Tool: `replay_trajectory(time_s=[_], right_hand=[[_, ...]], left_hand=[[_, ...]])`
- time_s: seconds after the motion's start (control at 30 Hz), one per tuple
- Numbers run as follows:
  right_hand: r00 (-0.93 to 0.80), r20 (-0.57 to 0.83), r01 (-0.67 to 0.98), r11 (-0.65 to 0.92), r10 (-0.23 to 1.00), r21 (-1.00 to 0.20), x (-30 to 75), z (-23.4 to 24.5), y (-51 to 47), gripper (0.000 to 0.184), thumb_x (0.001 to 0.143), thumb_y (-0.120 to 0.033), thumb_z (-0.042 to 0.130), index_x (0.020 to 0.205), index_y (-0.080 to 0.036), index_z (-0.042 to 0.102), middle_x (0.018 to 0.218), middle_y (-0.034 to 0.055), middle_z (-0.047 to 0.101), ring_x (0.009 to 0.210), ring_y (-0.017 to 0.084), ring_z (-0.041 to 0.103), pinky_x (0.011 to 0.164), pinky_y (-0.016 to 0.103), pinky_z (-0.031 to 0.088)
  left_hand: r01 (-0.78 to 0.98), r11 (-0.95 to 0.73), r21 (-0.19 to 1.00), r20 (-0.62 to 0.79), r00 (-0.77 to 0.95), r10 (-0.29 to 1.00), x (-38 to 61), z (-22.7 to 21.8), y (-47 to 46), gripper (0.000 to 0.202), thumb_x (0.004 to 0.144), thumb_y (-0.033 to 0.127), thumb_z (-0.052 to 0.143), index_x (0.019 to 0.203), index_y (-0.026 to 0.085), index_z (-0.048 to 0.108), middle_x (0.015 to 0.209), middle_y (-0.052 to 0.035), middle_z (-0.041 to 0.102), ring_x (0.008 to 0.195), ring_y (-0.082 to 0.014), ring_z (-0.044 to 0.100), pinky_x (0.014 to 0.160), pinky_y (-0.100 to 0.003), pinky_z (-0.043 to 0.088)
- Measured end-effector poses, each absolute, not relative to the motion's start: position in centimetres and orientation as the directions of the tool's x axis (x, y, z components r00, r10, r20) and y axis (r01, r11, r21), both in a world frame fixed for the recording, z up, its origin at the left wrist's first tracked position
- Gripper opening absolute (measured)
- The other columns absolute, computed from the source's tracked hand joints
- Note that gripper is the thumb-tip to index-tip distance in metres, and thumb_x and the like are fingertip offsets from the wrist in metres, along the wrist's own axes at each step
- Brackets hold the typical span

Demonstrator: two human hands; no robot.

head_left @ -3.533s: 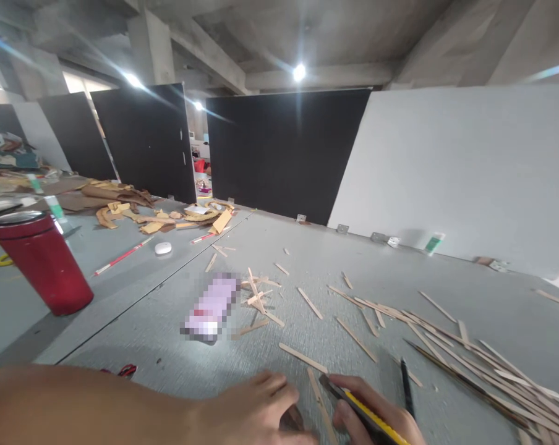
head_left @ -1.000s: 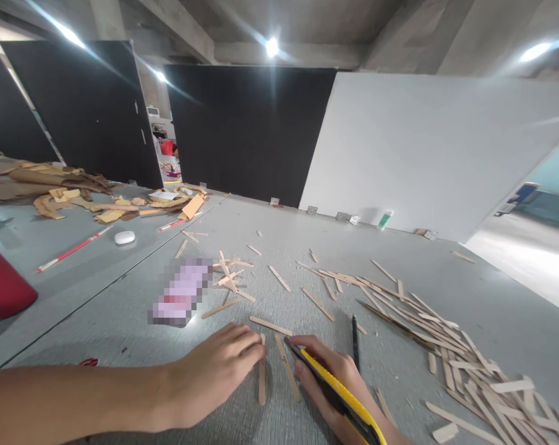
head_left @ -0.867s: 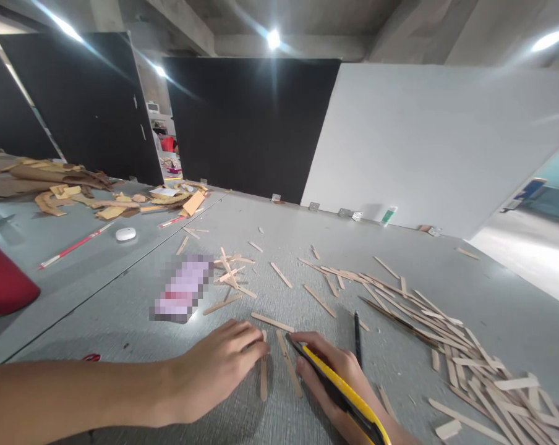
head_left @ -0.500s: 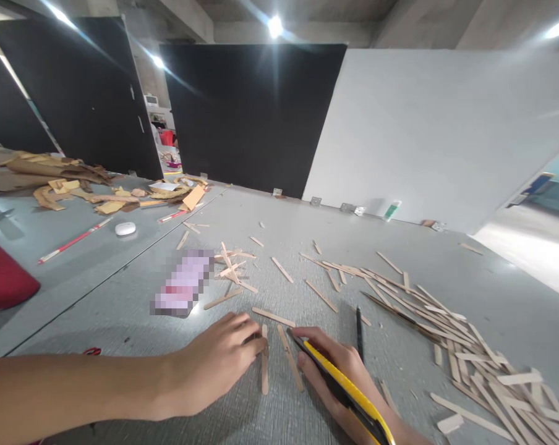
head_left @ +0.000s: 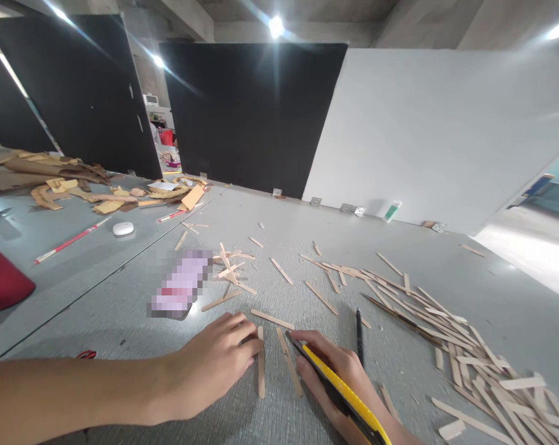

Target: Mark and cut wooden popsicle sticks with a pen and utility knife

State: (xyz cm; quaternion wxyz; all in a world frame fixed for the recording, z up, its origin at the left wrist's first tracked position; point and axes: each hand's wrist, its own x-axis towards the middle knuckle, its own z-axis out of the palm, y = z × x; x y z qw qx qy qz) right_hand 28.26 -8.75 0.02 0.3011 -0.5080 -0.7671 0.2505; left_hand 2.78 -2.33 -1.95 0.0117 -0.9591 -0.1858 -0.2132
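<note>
My right hand (head_left: 335, 364) is wrapped round a yellow and black utility knife (head_left: 342, 386), whose tip points up and left near the top of a slanted wooden craft stick (head_left: 289, 364). My left hand (head_left: 224, 358) lies to the left, palm down, with curled fingers; thumb and fingertips are at the edge of an upright-lying craft stick (head_left: 261, 374). The fingertips partly hide one another. Just beyond both hands, another craft stick (head_left: 273, 319) lies crosswise on the grey table (head_left: 205, 426). Right of my right hand is a black pen (head_left: 359, 337).
Many loose craft sticks (head_left: 488, 364) are heaped at the right. A smaller stick pile (head_left: 230, 266) lies beside a blurred-out phone (head_left: 182, 281). At the left are a red object (head_left: 4, 281), a white case (head_left: 123, 229) and bark-like scraps (head_left: 57, 179). Black and white panels stand behind.
The view has shifted very slightly. Both hands stay almost in place, the left still at the stick and the right still holding the utility knife.
</note>
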Motion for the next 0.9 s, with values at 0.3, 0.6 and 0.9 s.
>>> replay_trajectory(time_s=[0.3, 0.6, 0.9], right_hand=[[-0.306, 0.225, 0.638, 0.375, 0.925, -0.672, 28.4, -0.2, -8.8, 0.027, 0.106, -0.033, 0.049, 0.127, -0.019, 0.058, 0.078, -0.0009, 0.072, 0.065, 0.014, 0.066, 0.063, 0.024, 0.051], [-0.316, 0.220, 0.662, 0.380, 0.923, -0.646, 28.6, -0.3, -8.6, 0.028, 0.107, -0.035, 0.048, 0.130, -0.022, 0.058, 0.080, -0.0012, 0.071, 0.069, 0.015, 0.067, 0.064, 0.025, 0.051], [-0.296, 0.247, 0.667, 0.385, 0.923, -0.638, 28.7, -0.7, -8.8, 0.029, 0.108, -0.037, 0.046, 0.131, -0.022, 0.056, 0.073, -0.0038, 0.065, 0.059, 0.014, 0.057, 0.058, 0.024, 0.048]], left_hand=[[0.352, -0.936, 0.027, 0.406, 0.852, 0.332, 2.7, -2.0, -2.3, 0.020, 0.099, 0.009, 0.059, 0.112, 0.019, 0.071, 0.108, -0.0047, 0.072, 0.103, -0.0227, 0.062, 0.095, -0.040, 0.046], [0.365, -0.930, 0.026, 0.355, 0.867, 0.350, 2.8, -2.0, -2.3, 0.018, 0.100, 0.012, 0.058, 0.102, 0.020, 0.073, 0.106, -0.0042, 0.073, 0.102, -0.0216, 0.063, 0.096, -0.040, 0.048], [0.699, -0.689, 0.191, 0.316, 0.621, 0.717, -2.9, 3.6, 3.0, 0.035, 0.094, 0.006, 0.060, 0.126, 0.018, 0.067, 0.116, -0.0093, 0.070, 0.107, -0.0248, 0.068, 0.092, -0.042, 0.055]])
